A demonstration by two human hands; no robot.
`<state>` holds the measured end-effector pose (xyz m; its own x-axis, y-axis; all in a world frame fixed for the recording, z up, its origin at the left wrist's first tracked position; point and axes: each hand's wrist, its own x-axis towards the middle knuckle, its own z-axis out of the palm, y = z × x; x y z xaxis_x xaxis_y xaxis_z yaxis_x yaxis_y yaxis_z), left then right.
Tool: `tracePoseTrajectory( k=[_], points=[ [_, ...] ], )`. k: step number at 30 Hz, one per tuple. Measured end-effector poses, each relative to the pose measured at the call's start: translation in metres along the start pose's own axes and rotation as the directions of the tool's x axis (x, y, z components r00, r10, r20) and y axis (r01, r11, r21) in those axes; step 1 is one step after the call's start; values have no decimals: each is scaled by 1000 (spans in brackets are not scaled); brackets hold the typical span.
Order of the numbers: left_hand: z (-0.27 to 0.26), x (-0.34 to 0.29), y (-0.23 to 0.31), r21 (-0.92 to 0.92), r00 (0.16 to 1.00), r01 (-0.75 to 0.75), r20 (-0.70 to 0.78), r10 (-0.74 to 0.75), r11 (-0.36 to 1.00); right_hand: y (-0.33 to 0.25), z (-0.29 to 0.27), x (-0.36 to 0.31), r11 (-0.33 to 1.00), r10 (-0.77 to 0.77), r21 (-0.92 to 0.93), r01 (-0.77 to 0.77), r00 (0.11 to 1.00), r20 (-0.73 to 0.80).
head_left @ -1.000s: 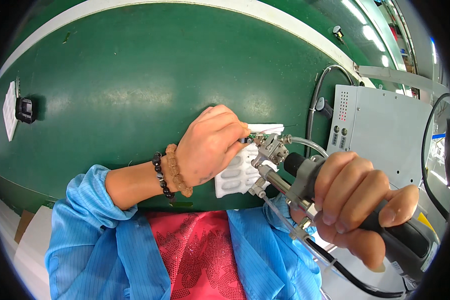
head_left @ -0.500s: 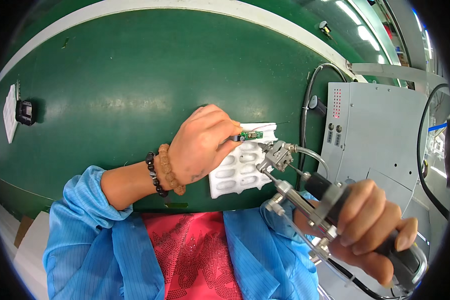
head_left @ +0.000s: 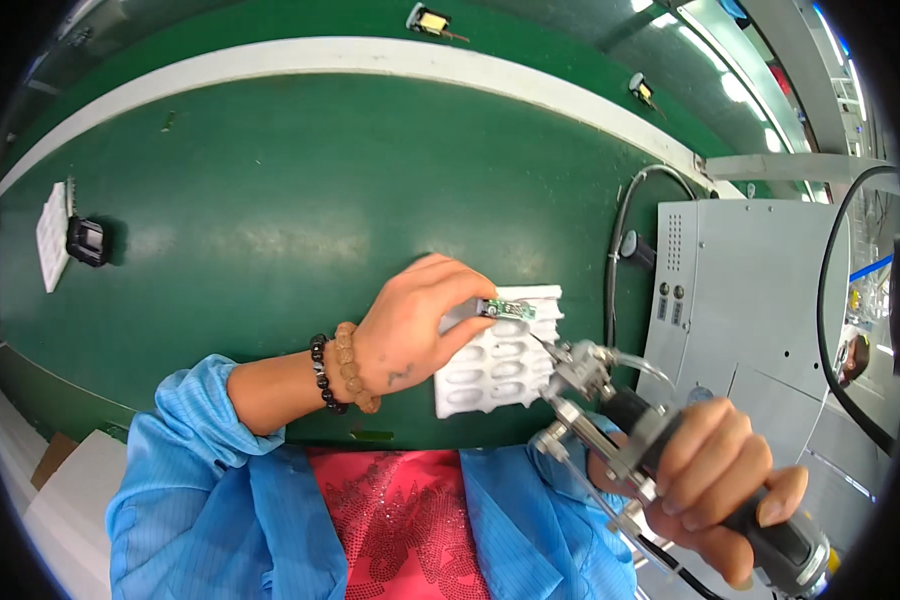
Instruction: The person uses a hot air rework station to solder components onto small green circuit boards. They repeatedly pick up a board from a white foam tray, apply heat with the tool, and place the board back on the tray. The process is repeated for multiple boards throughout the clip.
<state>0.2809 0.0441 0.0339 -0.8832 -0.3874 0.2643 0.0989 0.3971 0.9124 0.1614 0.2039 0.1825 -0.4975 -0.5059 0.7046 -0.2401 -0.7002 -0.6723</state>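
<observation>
My left hand [head_left: 415,320] pinches a small green circuit board [head_left: 511,309] between thumb and fingers at the board's left end. The board is over the far part of a white moulded tray [head_left: 448,404] with rows of oval hollows. Wrapped in my right hand [head_left: 722,485] is a black-handled tool [head_left: 625,408] with a metal nozzle block and thin tubes. Its pointed tip lies just below and right of the board, over the tray; whether it touches the board I cannot tell. The hollows in view hold nothing visible.
A grey metal machine box [head_left: 760,285] stands at the right, a black cable [head_left: 615,250] beside it. Far left are a black plastic housing [head_left: 89,241] and another white tray [head_left: 53,240]. Beyond the white rail [head_left: 370,55] lie small parts with yellow centres [head_left: 430,20].
The view has shifted, so the bench and tray appear lower. The board has turned slightly, its right end dipping. Both hands keep their grips.
</observation>
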Motion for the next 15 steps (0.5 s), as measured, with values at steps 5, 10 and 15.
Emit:
tracePoseTrajectory(
  k=[5,10,15],
  points=[
    [-59,41,11,71,996,74,48,-77,995,-33,-19,8,997,80,-4,-81,972,219],
    [-159,165,-70,561,887,70,-413,205,825,-19,-12,-1,999,-36,-1,36,999,23],
    [-177,194,-107,739,961,-202,23,275,643,-24,-17,10,998,64,-9,-63,977,203]
  ],
)
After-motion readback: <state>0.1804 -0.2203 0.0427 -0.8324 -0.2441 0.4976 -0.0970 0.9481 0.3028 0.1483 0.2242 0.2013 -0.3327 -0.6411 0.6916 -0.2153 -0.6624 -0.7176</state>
